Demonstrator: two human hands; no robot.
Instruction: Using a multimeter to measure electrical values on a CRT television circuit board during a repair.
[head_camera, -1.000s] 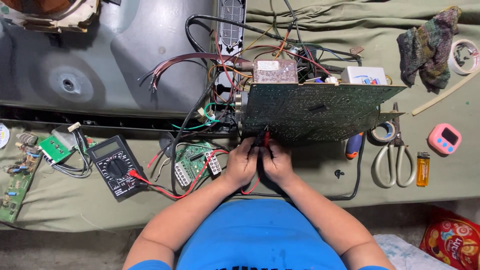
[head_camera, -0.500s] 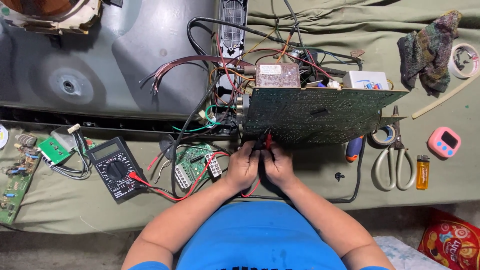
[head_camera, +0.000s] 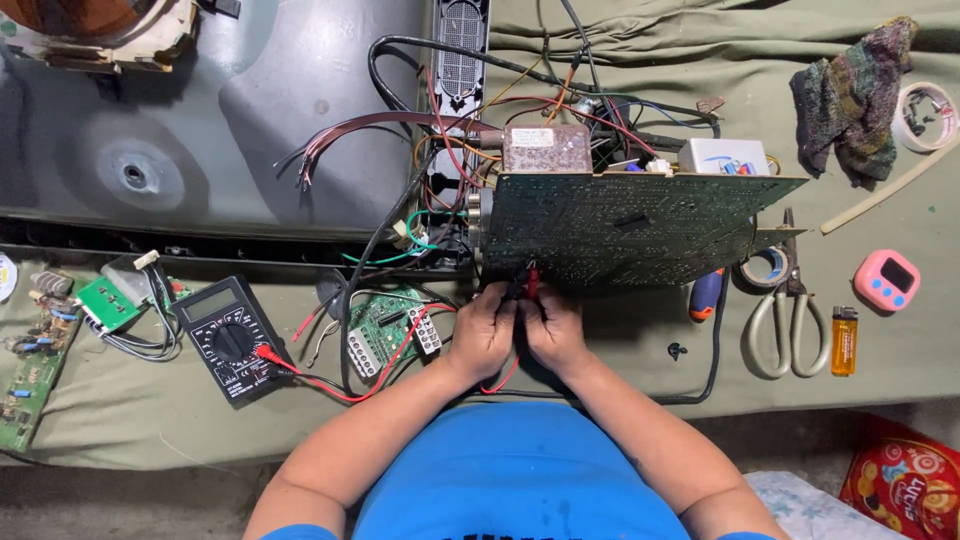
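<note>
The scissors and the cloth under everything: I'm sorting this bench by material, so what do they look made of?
The scissors look like bare metal throughout, dull grey from blades to loop handles. The cloth seems a woven olive fabric, matte, with soft folds and wrinkles.

Work surface: bench w/ olive-green cloth (head_camera: 620, 360). On it, left: black multimeter (head_camera: 228, 335), small green boards (head_camera: 105, 303), long board at edge (head_camera: 25, 385). Centre: large green circuit board (head_camera: 625, 225), tilted, on gray chassis (head_camera: 200, 130). Right: scissors (head_camera: 785, 320), tape roll (head_camera: 768, 265), orange lighter (head_camera: 844, 340), pink timer (head_camera: 886, 279), rag (head_camera: 850, 85), screwdriver (head_camera: 705, 292).
</note>
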